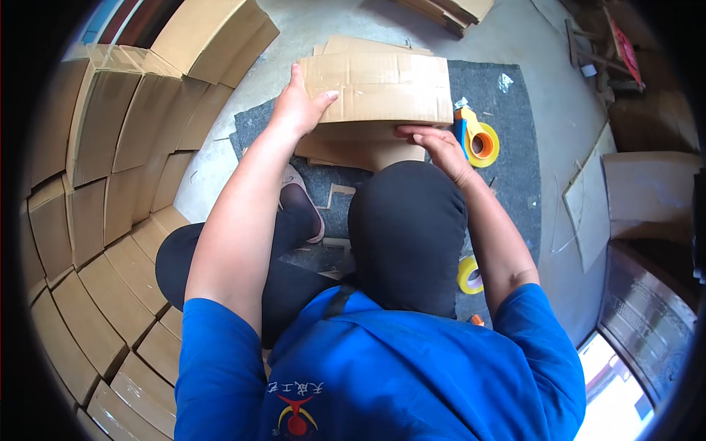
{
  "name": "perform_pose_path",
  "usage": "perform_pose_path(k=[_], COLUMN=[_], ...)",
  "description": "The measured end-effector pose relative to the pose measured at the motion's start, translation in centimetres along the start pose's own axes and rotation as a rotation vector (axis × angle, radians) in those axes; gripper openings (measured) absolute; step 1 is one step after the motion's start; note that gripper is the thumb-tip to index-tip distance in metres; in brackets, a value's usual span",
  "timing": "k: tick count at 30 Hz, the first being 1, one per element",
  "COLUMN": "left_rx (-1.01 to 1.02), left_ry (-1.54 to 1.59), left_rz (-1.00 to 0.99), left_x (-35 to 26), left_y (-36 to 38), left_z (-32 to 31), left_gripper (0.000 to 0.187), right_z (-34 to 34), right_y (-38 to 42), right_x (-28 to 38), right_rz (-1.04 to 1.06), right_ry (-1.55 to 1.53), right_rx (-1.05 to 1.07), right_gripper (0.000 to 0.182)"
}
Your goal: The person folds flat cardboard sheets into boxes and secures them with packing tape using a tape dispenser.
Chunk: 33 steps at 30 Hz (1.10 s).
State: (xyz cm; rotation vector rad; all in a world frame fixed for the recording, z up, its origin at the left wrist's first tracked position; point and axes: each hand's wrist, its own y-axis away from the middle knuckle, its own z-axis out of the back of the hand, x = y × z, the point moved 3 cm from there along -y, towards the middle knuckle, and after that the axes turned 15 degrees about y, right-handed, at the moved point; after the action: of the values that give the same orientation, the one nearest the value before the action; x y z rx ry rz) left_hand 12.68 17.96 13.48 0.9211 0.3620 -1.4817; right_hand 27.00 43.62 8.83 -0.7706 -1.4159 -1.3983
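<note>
A tan cardboard box point(382, 88) with clear tape on its upper face is in front of my knees, over several flat cardboard sheets point(353, 145). My left hand point(300, 104) grips its left end, the thumb lying on the upper face and the other fingers partly hidden. Along the near lower edge, towards the right, my right hand point(443, 153) holds the box with its fingers close together and pointing left. Just beyond that hand lies an orange and blue tape dispenser point(471, 134) with a yellow roll.
Stacked cardboard boxes point(110, 140) line the left side. A dark grey mat point(507, 198) covers the floor beneath me. Beside my right knee is another tape roll point(469, 275). Cardboard scraps point(340, 192) lie near my foot. More flat cardboard point(441, 16) sits at the back.
</note>
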Motion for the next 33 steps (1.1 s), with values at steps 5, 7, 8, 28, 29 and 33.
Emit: perform_pose_path(k=[5, 7, 8, 28, 29, 33], left_rx=[0.029, 0.038, 0.029, -0.012, -0.029, -0.047], left_ry=[0.004, 0.015, 0.031, 0.14, 0.138, 0.293], left_rz=[0.037, 0.031, 0.017, -0.061, -0.08, -0.113], left_x=[-0.4, 0.0, 0.2, 0.4, 0.3, 0.0], left_y=[0.0, 0.1, 0.2, 3.5, 4.0, 6.2], left_z=[0.3, 0.4, 0.4, -0.7, -1.0, -1.6], left_gripper=[0.105, 0.106, 0.107, 0.1, 0.099, 0.097], right_z=[-2.5, -3.8, -4.6, 2.5, 5.9, 15.2], right_y=[-3.0, -3.5, -3.7, -1.3, -0.4, -1.5], right_x=[-2.9, -1.2, -0.2, -5.6, -4.9, -0.2], right_rz=[-0.169, -0.172, -0.187, -0.404, -0.658, -0.355], right_ry=[0.327, 0.582, 0.463, 0.713, 0.746, 0.652], right_rx=[0.26, 0.488, 0.604, 0.78, 0.675, -0.214], right_gripper=[0.041, 0.042, 0.042, 0.031, 0.029, 0.046])
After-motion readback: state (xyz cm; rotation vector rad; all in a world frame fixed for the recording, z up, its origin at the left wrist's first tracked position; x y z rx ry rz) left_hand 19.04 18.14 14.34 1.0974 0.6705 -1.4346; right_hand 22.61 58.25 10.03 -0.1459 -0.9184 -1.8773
